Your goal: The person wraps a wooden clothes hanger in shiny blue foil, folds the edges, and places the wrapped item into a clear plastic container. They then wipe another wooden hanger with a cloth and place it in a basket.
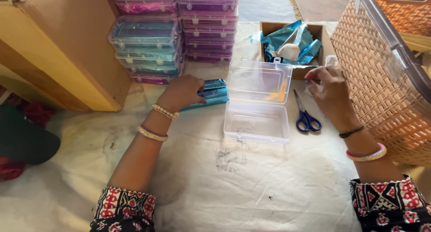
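Work surface is a pale cloth [215, 187], wrinkled, smudged with grey marks near centre. Clear plastic box [258, 104] sits dead centre, lid flipped open toward 12, nothing visible inside. Left hand [184, 92] at 10 of the box, fingers curled down on a folded blue foil sheet [214, 94] that lies just beside the box's left edge. Right hand [327, 89] at 2 of the box, fingertips pinched together; can't tell what it grips, if anything. Blue-handled scissors [305, 116] lie on the cloth between the box and the right hand, blades pointing to 12, closed. Small cardboard box [319, 34] at 1, holding crumpled blue foil and a white lump. Stacks of closed boxes [175, 34] at 11 to 12, some filled blue, some pink, pushed up against each other. Big cardboard carton [58, 48] at 9 to 10, resting on the cloth edge. Woven orange basket [381, 79] at 3, touching the right forearm side. Dark green and red fabric [22, 137] at 8, off the cloth
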